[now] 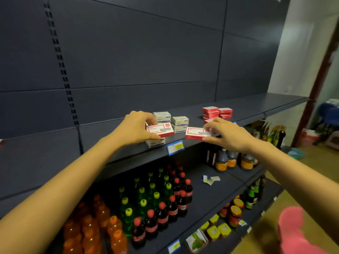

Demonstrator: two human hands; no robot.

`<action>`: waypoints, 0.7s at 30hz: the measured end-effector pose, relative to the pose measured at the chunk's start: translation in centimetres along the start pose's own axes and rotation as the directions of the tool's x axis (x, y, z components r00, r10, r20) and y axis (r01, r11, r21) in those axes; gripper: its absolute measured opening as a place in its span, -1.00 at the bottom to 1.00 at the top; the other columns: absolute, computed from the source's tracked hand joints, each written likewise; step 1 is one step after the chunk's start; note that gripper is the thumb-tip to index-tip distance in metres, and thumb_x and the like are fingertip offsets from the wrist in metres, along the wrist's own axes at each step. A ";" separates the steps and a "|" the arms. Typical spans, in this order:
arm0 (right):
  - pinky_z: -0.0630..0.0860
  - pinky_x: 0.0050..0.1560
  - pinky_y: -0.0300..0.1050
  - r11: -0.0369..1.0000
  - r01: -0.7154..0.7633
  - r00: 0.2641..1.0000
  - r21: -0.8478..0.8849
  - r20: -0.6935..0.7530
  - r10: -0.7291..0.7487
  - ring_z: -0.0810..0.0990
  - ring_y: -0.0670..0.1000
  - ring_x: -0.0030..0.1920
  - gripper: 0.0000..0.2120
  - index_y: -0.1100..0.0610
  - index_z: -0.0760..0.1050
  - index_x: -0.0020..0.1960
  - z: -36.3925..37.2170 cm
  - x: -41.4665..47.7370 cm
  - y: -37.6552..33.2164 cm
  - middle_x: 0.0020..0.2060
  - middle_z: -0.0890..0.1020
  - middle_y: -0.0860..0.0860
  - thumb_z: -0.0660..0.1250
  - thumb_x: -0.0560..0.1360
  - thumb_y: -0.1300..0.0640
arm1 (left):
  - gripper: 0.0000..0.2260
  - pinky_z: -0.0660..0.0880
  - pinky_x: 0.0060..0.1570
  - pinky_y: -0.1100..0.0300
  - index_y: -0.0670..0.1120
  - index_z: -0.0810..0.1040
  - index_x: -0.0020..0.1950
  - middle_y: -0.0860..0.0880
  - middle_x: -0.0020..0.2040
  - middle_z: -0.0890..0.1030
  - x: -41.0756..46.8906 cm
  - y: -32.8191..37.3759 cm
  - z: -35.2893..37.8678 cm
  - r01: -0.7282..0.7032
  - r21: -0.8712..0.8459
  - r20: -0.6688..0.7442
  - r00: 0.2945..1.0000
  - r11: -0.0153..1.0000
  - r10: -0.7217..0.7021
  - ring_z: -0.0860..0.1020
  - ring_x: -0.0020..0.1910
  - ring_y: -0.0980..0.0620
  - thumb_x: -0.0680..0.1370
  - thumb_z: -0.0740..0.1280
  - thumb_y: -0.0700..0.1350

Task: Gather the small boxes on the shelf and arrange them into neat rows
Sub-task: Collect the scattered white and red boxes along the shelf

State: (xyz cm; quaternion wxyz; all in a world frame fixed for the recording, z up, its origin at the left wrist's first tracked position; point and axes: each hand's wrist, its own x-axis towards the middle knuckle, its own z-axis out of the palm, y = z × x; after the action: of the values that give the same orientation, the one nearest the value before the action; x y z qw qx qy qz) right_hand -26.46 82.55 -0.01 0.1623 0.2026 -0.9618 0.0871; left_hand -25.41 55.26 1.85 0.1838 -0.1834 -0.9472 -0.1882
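Both hands work at the front edge of a dark blue shelf [247, 107] backed by blue panelling.

Left hand [136, 128]: grip closed on a red-and-white box [160, 130], thumb below and fingers on the top rear edge. This box is held flat, just above a grey-white box [156, 142] that sits at the shelf lip. The printing on the held box is too blurred to read; only a white panel with a red border and a small red logo square can be made out.

Right hand [226, 133]: grip closed on the right end of a second red-and-white box [195, 133] of the same design. The box lies flat at the shelf edge; whether it touches the shelf cannot be told.

Between and behind the two hands stand stacked grey-white boxes [180, 123] with dark blue marks on their ends; the text is illegible. Further right on the same shelf, a stack of red boxes [216, 112] forms two adjoining columns, well apart from the grey-white group.

A blue price tag [175, 147] with a white and yellow insert hangs on the shelf edge between the hands; its writing is unreadable.

The lower shelf carries soft-drink bottles [156, 202] in rows: orange, green with yellow caps, and dark cola with red caps and red labels. A few loose paper tags [211, 179] lie to their right.
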 end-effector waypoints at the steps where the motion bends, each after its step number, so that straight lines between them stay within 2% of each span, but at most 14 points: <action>1: 0.41 0.00 -0.10 1.000 -0.006 1.000 -0.005 -0.005 0.006 0.45 0.02 0.16 -0.56 0.02 0.38 0.30 0.0 0.0 1.3 0.19 0.45 -0.01 0.25 0.49 -0.15 | -0.58 0.46 -0.08 0.20 -0.10 0.54 0.14 -0.08 0.11 0.61 1.1 0.6 0.9 -0.007 -0.003 -0.001 1.000 1.000 0.007 0.47 -0.08 0.09 0.34 0.50 0.00; 6: 0.47 0.04 -0.02 0.996 -0.083 0.995 -0.026 -0.050 0.082 0.46 0.03 0.19 -0.53 0.02 0.35 0.34 0.3 0.8 7.7 0.25 0.43 0.00 0.25 0.49 -0.14 | -0.60 0.47 0.04 0.11 -0.08 0.54 0.14 -0.07 0.14 0.60 6.7 3.5 5.3 -0.031 -0.023 0.017 0.999 0.999 0.031 0.49 0.00 0.04 0.36 0.48 0.01; 9: 0.47 0.04 0.00 0.993 -0.115 0.992 -0.033 -0.061 0.113 0.47 0.05 0.17 -0.53 0.03 0.34 0.34 0.3 2.2 11.4 0.24 0.42 0.02 0.25 0.50 -0.12 | -0.64 0.46 -0.03 0.18 -0.08 0.57 0.08 -0.05 0.09 0.62 10.4 5.0 7.8 -0.032 -0.063 0.008 0.999 0.998 0.033 0.50 -0.07 0.07 0.35 0.49 0.01; 12: 0.49 0.05 0.03 0.989 -0.147 0.988 -0.027 -0.053 0.145 0.48 0.05 0.15 -0.52 0.04 0.34 0.34 -0.2 4.1 14.9 0.21 0.43 0.03 0.25 0.50 -0.13 | -0.64 0.49 -0.02 0.16 -0.10 0.56 0.08 -0.07 0.08 0.63 14.3 6.1 9.9 -0.026 -0.090 0.022 0.999 0.996 0.028 0.52 -0.07 0.06 0.36 0.49 0.00; 16: 0.48 0.07 0.05 0.988 -0.156 0.986 -0.014 -0.056 0.155 0.48 0.05 0.15 -0.52 0.05 0.35 0.33 -0.3 6.4 19.3 0.20 0.45 0.04 0.25 0.49 -0.13 | -0.63 0.50 0.08 0.08 -0.12 0.55 0.12 -0.10 0.13 0.61 18.6 7.3 13.1 -0.015 -0.105 0.064 0.998 0.994 0.022 0.55 0.04 -0.03 0.38 0.47 -0.01; 21: 0.49 0.13 0.12 0.988 -0.149 0.988 0.049 -0.038 0.151 0.49 0.04 0.15 -0.52 0.06 0.37 0.32 0.4 8.6 23.5 0.21 0.45 0.04 0.25 0.48 -0.14 | -0.62 0.46 0.11 0.09 -0.12 0.55 0.13 -0.08 0.14 0.60 21.9 8.1 16.6 0.045 -0.068 0.100 0.994 0.997 -0.038 0.55 0.08 -0.05 0.38 0.46 0.00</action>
State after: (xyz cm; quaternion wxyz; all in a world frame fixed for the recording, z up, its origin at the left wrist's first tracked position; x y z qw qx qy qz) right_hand -43.80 100.57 0.16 0.1706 0.1314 -0.9685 0.1254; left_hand -45.60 75.39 -0.99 0.1261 -0.1791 -0.9515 -0.2161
